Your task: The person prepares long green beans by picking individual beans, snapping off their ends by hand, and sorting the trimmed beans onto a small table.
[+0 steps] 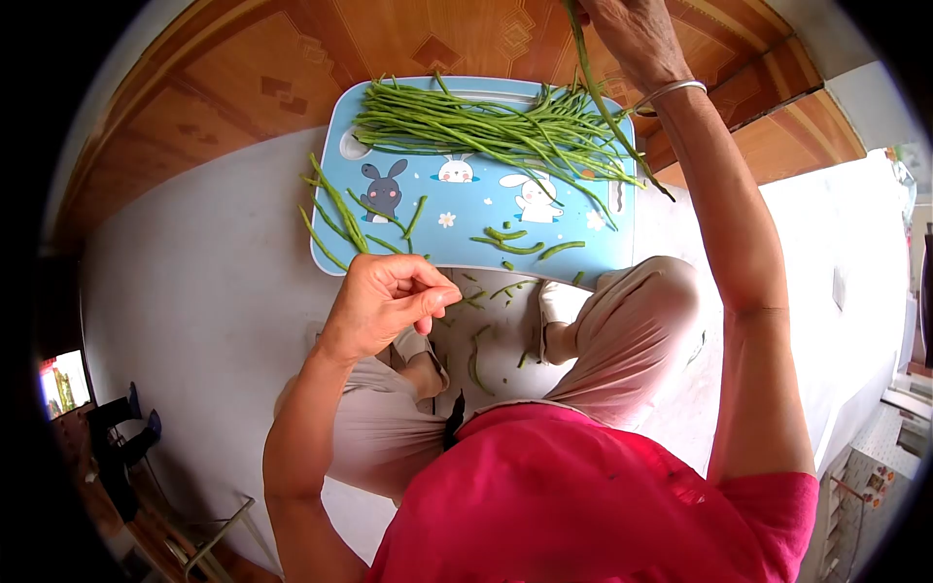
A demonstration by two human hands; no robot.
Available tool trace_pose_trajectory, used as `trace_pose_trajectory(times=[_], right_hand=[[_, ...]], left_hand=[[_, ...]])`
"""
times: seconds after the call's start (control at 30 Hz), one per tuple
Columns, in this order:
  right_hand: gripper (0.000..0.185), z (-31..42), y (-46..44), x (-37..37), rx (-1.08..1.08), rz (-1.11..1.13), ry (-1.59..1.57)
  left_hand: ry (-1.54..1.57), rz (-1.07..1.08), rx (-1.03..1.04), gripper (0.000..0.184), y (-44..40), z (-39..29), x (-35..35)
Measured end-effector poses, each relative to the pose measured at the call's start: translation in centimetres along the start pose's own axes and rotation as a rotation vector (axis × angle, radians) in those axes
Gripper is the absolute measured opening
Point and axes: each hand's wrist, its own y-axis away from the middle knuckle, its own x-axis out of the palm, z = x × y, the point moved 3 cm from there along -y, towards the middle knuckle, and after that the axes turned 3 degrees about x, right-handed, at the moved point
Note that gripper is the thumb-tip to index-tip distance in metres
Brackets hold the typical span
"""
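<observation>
My right hand (632,39) is raised at the top edge, its fingertips partly cut off by the frame. It grips a long green bean (590,83) that hangs down past the right end of a bean pile. My left hand (394,303) is closed in a pinch near the front edge of a light blue folding table (447,248); whatever is between thumb and finger, if anything, is too small to make out. A heap of long green beans (466,121) lies across the table's far side. Several long pieces (340,214) rest at its left edge.
Short bean pieces (510,245) are scattered on the tabletop, and trimmed bits (476,360) lie on the pale floor between my feet. My knee (661,291) is close to the table's front right corner. A wooden cabinet front (292,58) stands behind the table.
</observation>
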Motion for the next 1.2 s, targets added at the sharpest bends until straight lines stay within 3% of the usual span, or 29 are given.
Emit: trace_pose_trajectory(times=[0.1, 0.13, 0.43, 0.57, 0.73, 0.9, 1.03, 1.07, 1.2], right_hand=[[0.022, -1.2, -0.3, 2.7, 0.051, 0.080, 0.423], [0.019, -4.1, -0.4, 3.8, -0.261, 0.074, 0.603], [0.016, -17.4, 0.3, 14.4, -0.322, 0.383, 1.026], [0.012, -19.2, 0.2, 17.3, -0.384, 0.418, 1.036], [0.014, -22.3, -0.1, 19.3, -0.302, 0.421, 1.025], [0.020, -20.2, 0.1, 18.0, -0.355, 0.372, 0.992], [0.019, -16.8, 1.9, 15.7, -0.459, 0.431, 0.949], [0.019, -15.8, 3.0, 15.0, -0.642, 0.413, 0.867], [0.028, -14.9, 10.2, 12.1, -0.502, 0.939, 0.664]], left_hand=[[-0.030, 0.031, 0.016, 0.010, -0.1, 0.1, 0.9], [-0.045, 0.029, 0.021, 0.012, 0.0, 0.1, 1.0], [-0.207, 0.067, 0.173, 0.005, 0.6, -0.9, 0.9], [-0.272, 0.062, 0.252, 0.008, 0.7, -1.9, 0.7], [-0.269, 0.070, 0.287, 0.009, 0.9, -1.8, 1.1], [-0.377, 0.064, 0.319, 0.009, 1.4, -1.7, 2.1], [-0.512, 0.102, 0.398, 0.011, 1.8, -1.0, 3.3], [-0.540, 0.110, 0.417, 0.011, 2.0, -0.9, 3.6], [-0.676, 0.165, 0.432, 0.010, 2.5, 0.1, 4.3]])
